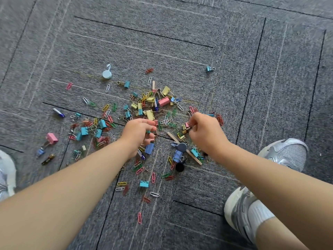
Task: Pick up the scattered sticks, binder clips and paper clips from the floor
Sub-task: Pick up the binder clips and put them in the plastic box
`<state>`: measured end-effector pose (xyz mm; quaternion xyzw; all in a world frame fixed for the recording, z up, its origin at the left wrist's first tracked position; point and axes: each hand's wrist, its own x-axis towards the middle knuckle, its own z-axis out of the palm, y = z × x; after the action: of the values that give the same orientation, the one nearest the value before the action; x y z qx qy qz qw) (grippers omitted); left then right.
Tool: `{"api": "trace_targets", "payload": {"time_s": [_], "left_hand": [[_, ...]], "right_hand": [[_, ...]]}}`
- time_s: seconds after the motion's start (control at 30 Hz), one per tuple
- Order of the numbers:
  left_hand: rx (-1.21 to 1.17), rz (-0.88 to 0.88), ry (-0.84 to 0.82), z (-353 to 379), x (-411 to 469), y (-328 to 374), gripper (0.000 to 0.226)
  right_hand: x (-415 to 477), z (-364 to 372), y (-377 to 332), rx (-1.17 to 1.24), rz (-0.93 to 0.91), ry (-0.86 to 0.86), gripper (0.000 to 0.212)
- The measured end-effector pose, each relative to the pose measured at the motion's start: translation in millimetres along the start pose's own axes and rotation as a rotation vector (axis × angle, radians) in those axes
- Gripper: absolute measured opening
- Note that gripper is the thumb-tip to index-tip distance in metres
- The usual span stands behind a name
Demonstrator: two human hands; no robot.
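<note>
With our left hand curled round small clips and our right hand pinching a binder clip, we should scoop clusters, since the stick and paper clips litter the carpet beneath.

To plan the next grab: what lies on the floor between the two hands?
In the head view: loose white and green paper clips and the upper end of a stick, with bare carpet around them.
</note>
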<state>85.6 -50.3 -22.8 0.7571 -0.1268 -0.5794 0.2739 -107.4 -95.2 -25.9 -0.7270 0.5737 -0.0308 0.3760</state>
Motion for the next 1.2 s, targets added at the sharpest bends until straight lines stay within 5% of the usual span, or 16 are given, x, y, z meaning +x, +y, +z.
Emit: {"api": "trace_targets", "payload": {"time_s": [0.2, 0.33, 0.43, 0.57, 0.7, 0.87, 1.0, 1.2], "left_hand": [[0.377, 0.097, 0.068, -2.0, 6.0, -7.7, 0.018], [0.540, 0.101, 0.079, -5.9, 6.6, -11.6, 0.016], [0.420, 0.017, 0.034, -7.5, 1.8, -13.4, 0.012], [0.403, 0.054, 0.038, -9.9, -5.0, -17.8, 0.014], [0.880, 0.191, 0.064, -14.0, -5.1, -25.8, 0.016], [1.177, 0.225, 0.146, -0.2, -13.2, -37.5, 0.056], [1.138, 0.218, 0.235, 7.6, -15.0, -41.1, 0.050], [0.980, 0.243, 0.172, 13.3, -20.4, -36.7, 0.026]], "right_hand": [[4.8, -6.4, -6.1, 0.176, 0.116, -0.040, 0.023], [-2.7, 3.0, -7.3, -0.104, 0.005, -0.412, 0.017], [-13.6, 14.5, -9.5, -0.429, -0.159, -0.494, 0.035], [-18.6, 28.0, -10.3, -0.575, -0.289, -0.440, 0.041], [-18.8, 35.2, -15.0, -0.518, -0.327, -0.370, 0.028], [-16.2, 27.8, -16.2, -0.251, -0.241, -0.321, 0.029], [-11.0, 19.3, -10.1, -0.127, -0.146, -0.215, 0.022], [-2.9, 7.3, -5.0, 0.101, 0.085, -0.114, 0.040]]}}
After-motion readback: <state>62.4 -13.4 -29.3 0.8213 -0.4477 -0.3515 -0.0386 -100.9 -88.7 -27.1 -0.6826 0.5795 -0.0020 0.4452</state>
